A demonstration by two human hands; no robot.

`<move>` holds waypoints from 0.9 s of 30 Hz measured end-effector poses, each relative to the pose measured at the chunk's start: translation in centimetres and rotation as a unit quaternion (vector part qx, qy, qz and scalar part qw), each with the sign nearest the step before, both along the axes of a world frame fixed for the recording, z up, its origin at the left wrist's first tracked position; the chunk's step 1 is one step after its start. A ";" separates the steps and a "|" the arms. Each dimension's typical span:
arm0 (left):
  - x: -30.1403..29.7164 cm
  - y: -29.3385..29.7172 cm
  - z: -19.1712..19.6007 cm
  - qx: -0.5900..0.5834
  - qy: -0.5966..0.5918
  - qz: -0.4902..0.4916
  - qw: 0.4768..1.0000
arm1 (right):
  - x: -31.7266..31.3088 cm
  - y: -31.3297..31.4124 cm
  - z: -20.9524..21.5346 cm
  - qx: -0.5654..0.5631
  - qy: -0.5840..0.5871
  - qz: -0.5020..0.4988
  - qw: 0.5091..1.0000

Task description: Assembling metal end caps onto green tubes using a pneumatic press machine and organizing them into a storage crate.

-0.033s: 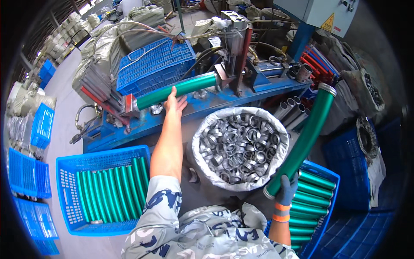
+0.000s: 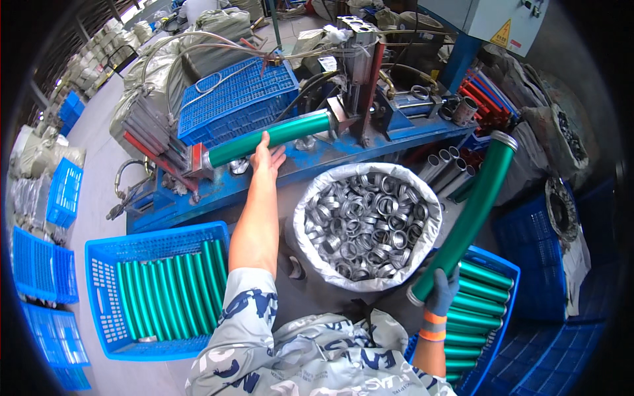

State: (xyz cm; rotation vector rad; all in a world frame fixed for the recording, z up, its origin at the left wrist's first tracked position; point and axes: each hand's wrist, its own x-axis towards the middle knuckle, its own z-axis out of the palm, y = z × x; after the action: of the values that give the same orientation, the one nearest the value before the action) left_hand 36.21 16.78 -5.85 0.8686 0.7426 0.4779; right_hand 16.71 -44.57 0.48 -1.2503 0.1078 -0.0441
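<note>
A green tube [image 2: 281, 134] lies lengthwise between the two clamping heads of a blue bench machine [image 2: 238, 191]. My bare left hand [image 2: 267, 157] rests against its near side, thumb raised on the tube and fingers stretched out to the right. On the right, my right hand [image 2: 441, 292], in a grey glove with an orange cuff, is closed round the lower part of another green tube [image 2: 477, 204]. That tube slants up and away to the right, with a metal ring at each end. Between my hands stands a white sack [image 2: 305, 254] full of loose metal rings [image 2: 370, 224].
A blue crate [image 2: 158, 231] with a row of green tubes sits at the left, another blue crate [image 2: 512, 280] of tubes at the right beneath my right hand. A control box [image 2: 492, 23] hangs at the upper right. Bare metal pipes [image 2: 442, 165] lie behind the sack.
My right hand and its green tube have shifted very slightly to the right. My left hand and the tube in the machine stay where they were.
</note>
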 end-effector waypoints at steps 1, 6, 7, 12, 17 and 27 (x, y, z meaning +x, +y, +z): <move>0.8 -1.0 -0.4 -0.004 0.001 -0.013 1.000 | -0.6 -2.0 -0.8 -0.015 0.008 -0.039 0.999; 2.7 1.6 -5.1 -0.073 -0.034 -0.058 0.995 | -4.3 -11.2 -1.8 -0.073 -0.053 -0.210 0.974; 3.8 0.4 -7.0 -0.083 -0.066 -0.058 0.993 | -5.1 -16.0 -5.4 -0.172 -0.015 -0.264 0.949; 2.3 9.0 -5.4 -0.094 0.007 -0.138 0.986 | -12.0 -25.1 -12.9 -0.177 0.184 -0.407 0.877; -2.9 -5.4 -8.1 0.040 0.010 -0.158 0.987 | -21.7 -30.1 -17.3 -0.168 0.381 -0.461 0.784; -19.1 -11.3 -6.9 0.224 0.035 -0.130 0.965 | -19.5 -37.5 -27.6 -0.108 0.343 -0.483 0.799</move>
State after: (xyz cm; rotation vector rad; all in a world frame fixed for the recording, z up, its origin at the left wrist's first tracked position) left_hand 17.11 5.52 -12.71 1.3926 0.5797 0.3854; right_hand -2.83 -82.07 -27.16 -1.2679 1.4109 -0.5010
